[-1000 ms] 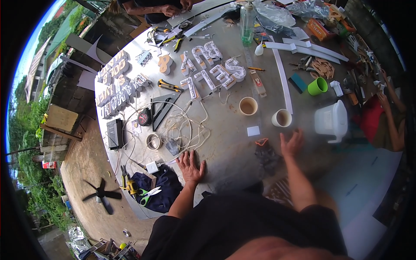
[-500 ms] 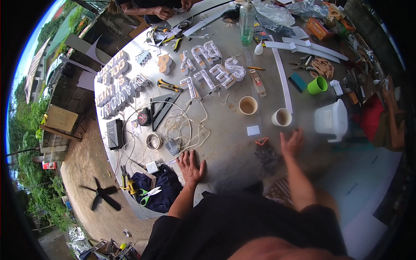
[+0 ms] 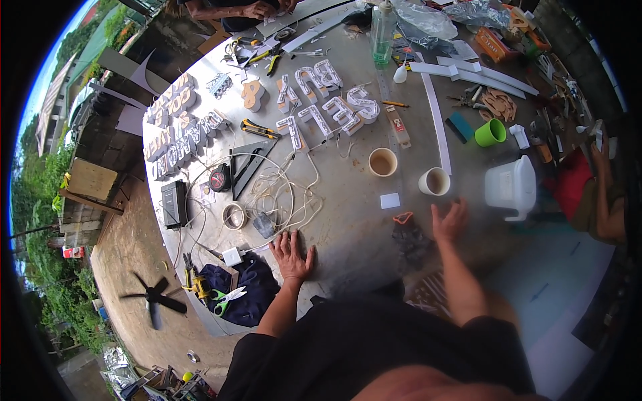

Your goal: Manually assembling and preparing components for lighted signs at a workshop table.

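Note:
My left hand (image 3: pixel 292 259) lies flat on the metal table, fingers spread, close to a grey flat piece (image 3: pixel 264 226) and a tangle of white cable (image 3: pixel 294 194). Just below a white cup (image 3: pixel 426 186) of brown drink, my right hand (image 3: pixel 449 224) rests with its fingers apart, holding nothing. A second cup (image 3: pixel 382 175) stands farther left, with a small white card (image 3: pixel 390 200) under it in view. Left of my right hand are a small orange loop (image 3: pixel 402 218) and a dark crumpled cloth (image 3: pixel 411 244). Beside my left forearm lies a navy cloth (image 3: pixel 261 287) with green-handled scissors (image 3: pixel 229 301).
Letter-shaped pieces (image 3: pixel 361 112) cover the table's far middle and left. A white pitcher (image 3: pixel 511 186) and a green cup (image 3: pixel 490 134) stand at right. A tape measure (image 3: pixel 219 178) and a black box (image 3: pixel 174 205) lie left. Other people's hands (image 3: pixel 259 9) work at the far edge.
The view has shifted very slightly. Both my hands keep their places on the table. At the right edge, another person's hand has moved a little.

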`<state>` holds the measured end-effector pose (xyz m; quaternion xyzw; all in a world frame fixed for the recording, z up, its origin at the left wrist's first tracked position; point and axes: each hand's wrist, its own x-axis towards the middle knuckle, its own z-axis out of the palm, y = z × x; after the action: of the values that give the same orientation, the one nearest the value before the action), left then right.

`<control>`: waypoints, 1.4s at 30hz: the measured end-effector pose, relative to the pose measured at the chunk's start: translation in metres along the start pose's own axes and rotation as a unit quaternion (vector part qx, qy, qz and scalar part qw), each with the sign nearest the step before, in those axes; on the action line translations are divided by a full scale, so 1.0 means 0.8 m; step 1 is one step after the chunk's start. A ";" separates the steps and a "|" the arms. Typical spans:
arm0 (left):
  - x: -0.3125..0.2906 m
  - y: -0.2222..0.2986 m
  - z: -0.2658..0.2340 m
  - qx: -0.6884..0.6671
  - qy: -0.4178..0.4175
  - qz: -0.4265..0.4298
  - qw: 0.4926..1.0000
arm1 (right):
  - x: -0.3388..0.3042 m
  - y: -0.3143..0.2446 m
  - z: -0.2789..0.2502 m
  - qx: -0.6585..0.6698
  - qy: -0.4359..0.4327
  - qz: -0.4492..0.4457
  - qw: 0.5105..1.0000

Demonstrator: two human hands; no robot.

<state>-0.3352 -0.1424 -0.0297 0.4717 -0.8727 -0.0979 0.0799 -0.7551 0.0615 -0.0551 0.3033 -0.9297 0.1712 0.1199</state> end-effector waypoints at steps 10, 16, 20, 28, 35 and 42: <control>0.001 -0.001 -0.001 0.009 -0.003 0.003 1.000 | 0.000 0.000 0.000 -0.002 -0.007 0.003 1.000; 0.000 -0.002 0.001 0.017 -0.004 0.004 1.000 | 0.001 -0.001 -0.002 0.003 -0.014 0.003 1.000; -0.001 -0.003 0.002 0.015 -0.001 0.001 1.000 | 0.001 -0.001 0.000 -0.002 -0.008 -0.001 1.000; -0.002 -0.004 0.005 0.009 -0.019 -0.011 1.000 | 0.001 -0.002 -0.003 -0.003 -0.019 0.001 1.000; -0.002 -0.004 0.003 0.016 -0.022 -0.006 1.000 | 0.003 -0.002 -0.004 -0.003 -0.025 0.007 1.000; -0.002 -0.006 0.004 0.002 -0.005 -0.012 1.000 | 0.002 -0.004 -0.004 0.009 -0.027 0.017 0.999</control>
<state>-0.3315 -0.1434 -0.0339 0.4815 -0.8676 -0.0998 0.0734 -0.7538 0.0591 -0.0511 0.2929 -0.9360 0.1735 0.0893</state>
